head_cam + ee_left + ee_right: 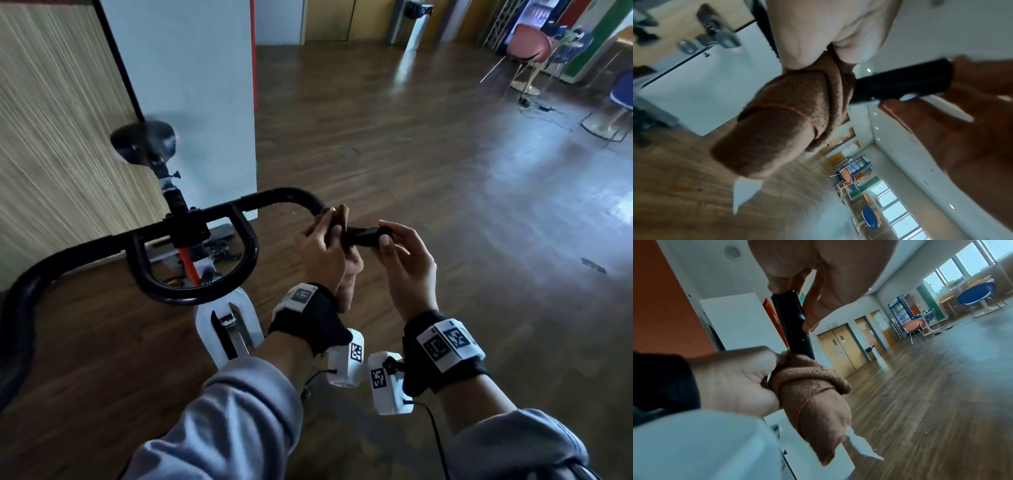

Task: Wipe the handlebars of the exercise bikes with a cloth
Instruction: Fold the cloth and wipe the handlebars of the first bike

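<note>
A black handlebar point(274, 198) of an exercise bike runs across the head view, with a D-shaped loop at its middle. My left hand point(325, 246) grips a brown cloth point(789, 116) wrapped around the right grip point(900, 81), and the cloth's loose end point(818, 415) hangs below the bar. My right hand point(400, 246) pinches the very end of that grip point(789, 313) between thumb and fingertips. The two hands sit close together, with a short bare stretch of grip between them.
The bike's black saddle point(144, 140) and white frame point(226, 329) stand ahead, against a wood-panelled wall point(51, 137) and a white pillar point(191, 85). Open wooden floor point(445, 205) spreads to the right. Chairs point(531, 48) stand far off at the upper right.
</note>
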